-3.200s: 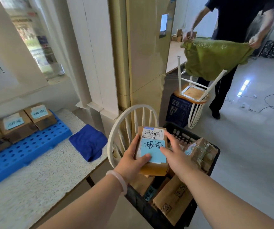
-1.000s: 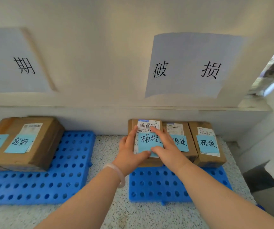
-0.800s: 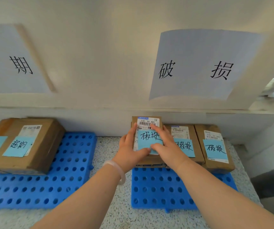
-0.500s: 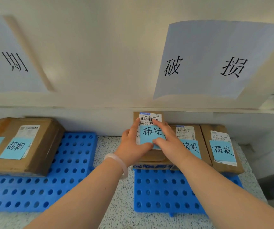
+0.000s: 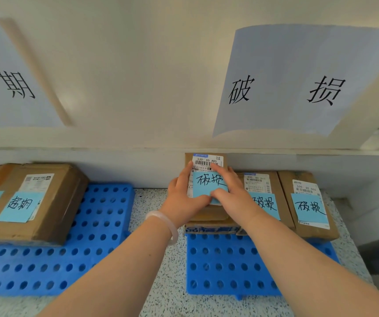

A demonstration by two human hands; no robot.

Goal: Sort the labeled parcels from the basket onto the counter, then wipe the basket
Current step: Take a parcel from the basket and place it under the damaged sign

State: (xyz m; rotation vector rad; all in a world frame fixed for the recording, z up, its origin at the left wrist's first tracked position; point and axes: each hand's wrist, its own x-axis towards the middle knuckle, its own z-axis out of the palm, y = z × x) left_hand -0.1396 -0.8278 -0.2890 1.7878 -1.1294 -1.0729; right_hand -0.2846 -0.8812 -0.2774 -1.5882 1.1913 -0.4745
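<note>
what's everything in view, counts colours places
held parcel: one, brown, blue note, atop printed box
printed box: one, brown with blue print, right mat's back edge
neighbouring parcels: two, brown, blue notes, right of it
left parcels: two, brown, blue notes, left mat
mats: two, blue perforated, on counter
counter: one, speckled grey, under mats
wall signs: two, white, above parcels
bracelet: one, pale, left wrist
left hand: one, grips held parcel's left side
right hand: one, grips its right side

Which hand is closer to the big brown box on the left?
Left. The left hand grips the parcel on the side facing the big brown box; the right hand holds its far side.
</note>
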